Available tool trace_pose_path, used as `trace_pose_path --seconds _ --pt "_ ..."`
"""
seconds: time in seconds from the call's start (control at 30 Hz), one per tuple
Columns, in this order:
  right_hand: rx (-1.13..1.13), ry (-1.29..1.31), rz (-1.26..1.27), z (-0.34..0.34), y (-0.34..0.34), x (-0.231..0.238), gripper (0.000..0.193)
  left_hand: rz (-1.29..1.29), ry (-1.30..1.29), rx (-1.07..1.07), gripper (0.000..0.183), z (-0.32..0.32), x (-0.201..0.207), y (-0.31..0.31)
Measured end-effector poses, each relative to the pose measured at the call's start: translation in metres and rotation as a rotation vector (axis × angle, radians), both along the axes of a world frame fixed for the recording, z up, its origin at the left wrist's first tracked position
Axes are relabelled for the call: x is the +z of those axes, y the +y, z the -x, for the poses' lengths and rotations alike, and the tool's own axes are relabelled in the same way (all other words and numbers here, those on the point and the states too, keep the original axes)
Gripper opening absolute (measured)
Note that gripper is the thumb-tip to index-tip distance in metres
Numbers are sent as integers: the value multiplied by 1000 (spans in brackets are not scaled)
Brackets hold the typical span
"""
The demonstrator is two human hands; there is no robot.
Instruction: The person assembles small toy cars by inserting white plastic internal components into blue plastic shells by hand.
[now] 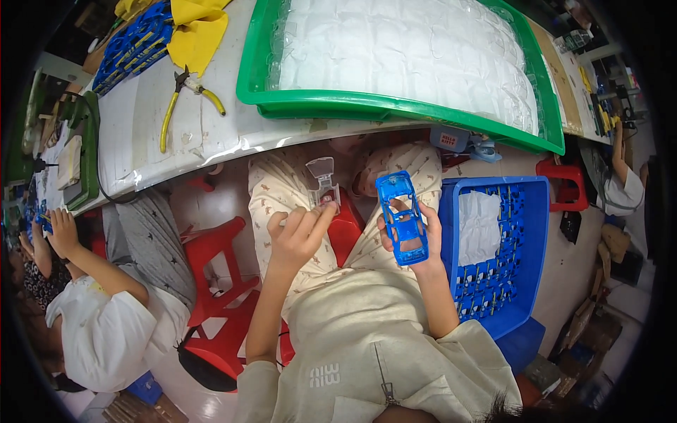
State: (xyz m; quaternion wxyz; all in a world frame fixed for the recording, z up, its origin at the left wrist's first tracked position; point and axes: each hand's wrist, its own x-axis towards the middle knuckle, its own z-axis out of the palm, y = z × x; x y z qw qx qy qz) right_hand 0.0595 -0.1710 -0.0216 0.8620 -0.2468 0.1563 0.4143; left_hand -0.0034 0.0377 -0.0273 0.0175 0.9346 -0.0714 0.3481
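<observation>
My right hand (431, 231) grips a blue see-through toy car body (407, 230) with cut-out window openings, held upright above my right thigh. In my left hand (300, 236), a clear plastic car window piece (321, 169) is pinched near the fingertips, and it sticks up over my lap. The two parts are apart, with a gap about a hand wide between them. My left palm is turned away, so part of the grip on the clear piece is hidden.
A green tray (395, 107) with white sheeting and clear parts overhangs the table edge. Yellow-handled nippers (169, 116), a yellow cloth (199, 32) and stacked blue parts (134, 49) lie left. A blue crate (518, 299) of car bodies stands right; a co-worker (106, 331) sits left.
</observation>
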Motion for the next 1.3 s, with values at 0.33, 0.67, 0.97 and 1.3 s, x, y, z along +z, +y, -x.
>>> trace_pose_path --seconds 0.33,0.67,0.97,1.3 --pt "9 -125 86 2 4 6 44 -17 -271 156 28 -21 15 15" --pt "-11 -135 124 2 -3 0 43 71 -112 50 15 -12 -18 9" --pt "4 -156 109 3 4 2 45 234 15 6 17 -22 -32 11" --pt "-19 -222 302 9 7 3 49 249 -7 -247 16 24 12 -54"
